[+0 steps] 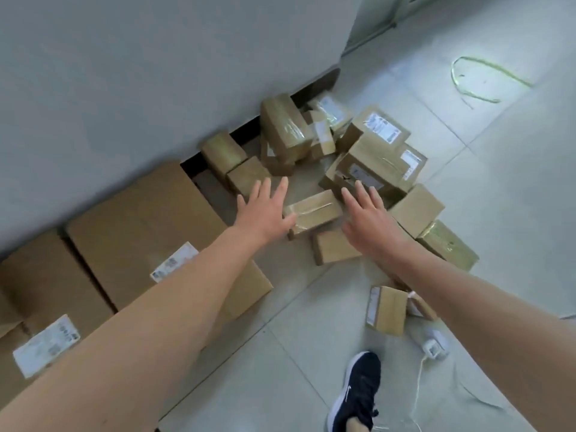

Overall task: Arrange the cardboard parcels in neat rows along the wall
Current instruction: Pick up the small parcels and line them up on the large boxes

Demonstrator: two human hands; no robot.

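While flanking a small taped parcel (314, 210) with left hand (265, 210) and right hand (367, 219), both splayed, empty: pick-up step; likely next, clasping its ends, carrying to wall (124, 88).

Tiled floor (514, 188): pale grey. Yellow-green strap loop (498, 68): lies far right. White plug unit (434, 346) with trailing cord (417, 391): lies near right, just beside a black sneaker (358, 391).
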